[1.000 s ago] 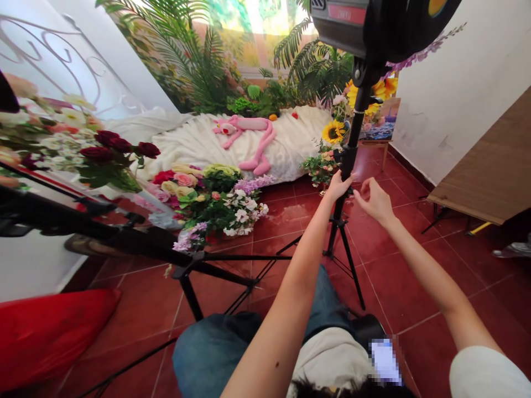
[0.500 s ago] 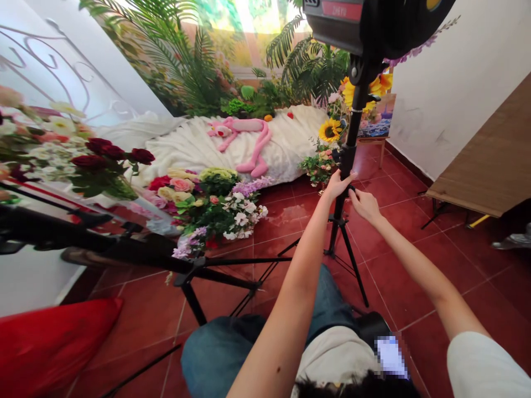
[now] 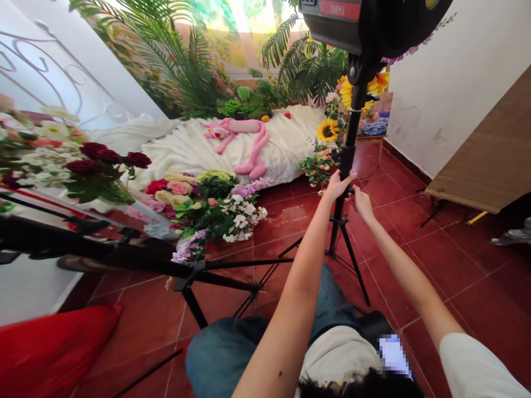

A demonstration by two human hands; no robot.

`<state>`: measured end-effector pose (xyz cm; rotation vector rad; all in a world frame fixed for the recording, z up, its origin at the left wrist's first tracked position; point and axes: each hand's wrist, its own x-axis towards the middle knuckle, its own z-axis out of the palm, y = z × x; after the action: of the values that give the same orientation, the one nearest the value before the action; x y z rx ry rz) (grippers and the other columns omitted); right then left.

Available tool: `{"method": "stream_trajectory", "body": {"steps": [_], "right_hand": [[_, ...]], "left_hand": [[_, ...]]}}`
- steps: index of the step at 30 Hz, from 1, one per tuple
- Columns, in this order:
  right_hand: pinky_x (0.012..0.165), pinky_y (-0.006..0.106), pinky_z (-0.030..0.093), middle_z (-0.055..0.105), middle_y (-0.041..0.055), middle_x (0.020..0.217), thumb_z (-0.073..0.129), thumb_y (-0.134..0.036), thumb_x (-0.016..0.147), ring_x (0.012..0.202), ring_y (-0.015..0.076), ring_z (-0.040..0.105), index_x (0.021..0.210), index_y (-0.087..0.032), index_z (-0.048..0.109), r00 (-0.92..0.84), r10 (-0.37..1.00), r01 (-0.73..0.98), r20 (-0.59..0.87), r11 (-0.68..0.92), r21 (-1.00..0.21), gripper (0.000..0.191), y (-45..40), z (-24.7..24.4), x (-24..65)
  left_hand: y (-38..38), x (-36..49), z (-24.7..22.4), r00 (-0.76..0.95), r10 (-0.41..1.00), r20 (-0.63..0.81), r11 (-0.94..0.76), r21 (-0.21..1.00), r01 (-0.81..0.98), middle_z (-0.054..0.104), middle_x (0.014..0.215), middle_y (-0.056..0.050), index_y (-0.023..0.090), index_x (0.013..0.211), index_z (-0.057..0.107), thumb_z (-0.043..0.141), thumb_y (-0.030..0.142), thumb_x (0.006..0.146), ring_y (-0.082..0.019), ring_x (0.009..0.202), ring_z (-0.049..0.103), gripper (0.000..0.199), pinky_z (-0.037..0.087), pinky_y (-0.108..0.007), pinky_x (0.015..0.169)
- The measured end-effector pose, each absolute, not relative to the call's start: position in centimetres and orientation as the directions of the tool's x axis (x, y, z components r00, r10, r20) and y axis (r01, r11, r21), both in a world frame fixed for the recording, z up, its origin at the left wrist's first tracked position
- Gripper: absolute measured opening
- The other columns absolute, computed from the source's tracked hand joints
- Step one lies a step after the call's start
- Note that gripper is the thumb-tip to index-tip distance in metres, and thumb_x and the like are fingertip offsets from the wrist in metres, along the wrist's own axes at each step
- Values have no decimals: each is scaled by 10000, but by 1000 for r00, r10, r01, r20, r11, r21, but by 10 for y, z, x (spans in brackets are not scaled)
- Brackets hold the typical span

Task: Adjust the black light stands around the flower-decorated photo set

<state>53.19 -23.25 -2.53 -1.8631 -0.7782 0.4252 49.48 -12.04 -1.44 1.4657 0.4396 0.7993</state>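
1. Stand: set upright on the floor ahead of the knees, legs spread; lamp mounted on top.
2. Pole gripped by left hand, below the collar. Right hand held with bent fingers at the knob; whether it is pinched cannot be told.
3. Mounting and leg-spreading done, as judged. Tightness of knob not shown; what is left cannot be told.
4. Near side crowded by second stand, its struts crossed low at left. Sunflower placed just beyond the pole.
5. Flowers massed at left; pink toy laid on white cloth. Board propped at right.
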Motion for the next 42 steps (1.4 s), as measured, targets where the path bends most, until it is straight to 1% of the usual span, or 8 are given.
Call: {"method": "stream_trajectory", "body": {"steps": [4, 10, 19, 25, 28, 32, 36, 42], "right_hand": [[613, 276, 350, 645, 50, 719, 372, -599, 950, 706, 203, 604, 749, -229, 477, 660, 679, 715, 321, -438, -544, 434, -253, -8, 546], [651, 279, 395, 739, 93, 884, 517, -509, 914, 837, 246, 682, 880, -202, 626, 420, 894, 904, 153, -399, -151, 327, -256, 24, 556], [780, 360, 492, 741, 245, 1016, 504, -517, 961, 969, 333, 718, 1073, -104, 729, 460, 888, 885, 18, -460, 63, 484, -228, 42, 543], [772, 343, 498, 741, 208, 913, 514, -524, 953, 896, 294, 711, 944, -112, 733, 451, 892, 886, -35, -452, -100, 466, -222, 39, 554], [642, 298, 470, 657, 95, 638, 430, -585, 975, 588, 177, 594, 677, -158, 629, 324, 936, 815, -136, -349, -463, 558, -226, 28, 569], [501, 260, 374, 374, -23, 378, 365, -684, 961, 395, 87, 315, 465, -240, 344, 267, 947, 460, -176, -286, -841, 666, -230, 4, 574], [459, 234, 316, 330, -34, 330, 442, -642, 957, 362, 63, 290, 428, -237, 322, 302, 944, 265, -133, -218, -939, 677, -229, -12, 570], [410, 241, 265, 412, 9, 334, 434, -630, 953, 328, 62, 315, 390, -210, 407, 266, 961, 239, -79, -145, -960, 703, -226, -19, 570]], "left_hand": [[-122, 494, -14, 680, 710, 180, -54, 978, -203, 597, 711, 18, 186, 802, 587, 817, 472, 698, -112, 681, 562, 382, 493, -269, 698], [-117, 495, -17, 705, 688, 173, -40, 979, -201, 628, 759, 13, 180, 793, 596, 818, 397, 705, -103, 717, 571, 322, 494, -251, 735], [-120, 492, -13, 707, 688, 164, -24, 979, -203, 652, 780, -3, 168, 798, 609, 838, 445, 676, -136, 778, 601, 380, 505, -289, 807], [-119, 492, -15, 706, 685, 181, -45, 977, -207, 662, 793, -13, 172, 793, 611, 839, 480, 664, -144, 794, 604, 404, 502, -291, 823], [-119, 493, -16, 701, 691, 179, -39, 977, -211, 657, 799, -11, 172, 804, 606, 837, 472, 666, -135, 778, 590, 403, 494, -279, 801], [-118, 495, -18, 683, 708, 178, -46, 977, -207, 646, 795, -3, 170, 812, 603, 837, 447, 669, -126, 775, 579, 390, 486, -274, 813], [-117, 495, -20, 678, 710, 191, -80, 978, -191, 649, 812, -5, 161, 829, 610, 815, 437, 700, -129, 806, 586, 367, 483, -273, 836], [-118, 499, -32, 639, 716, 280, -167, 958, -232, 690, 955, -44, 163, 951, 627, 731, 429, 795, -161, 928, 638, 325, 483, -298, 921]]}}
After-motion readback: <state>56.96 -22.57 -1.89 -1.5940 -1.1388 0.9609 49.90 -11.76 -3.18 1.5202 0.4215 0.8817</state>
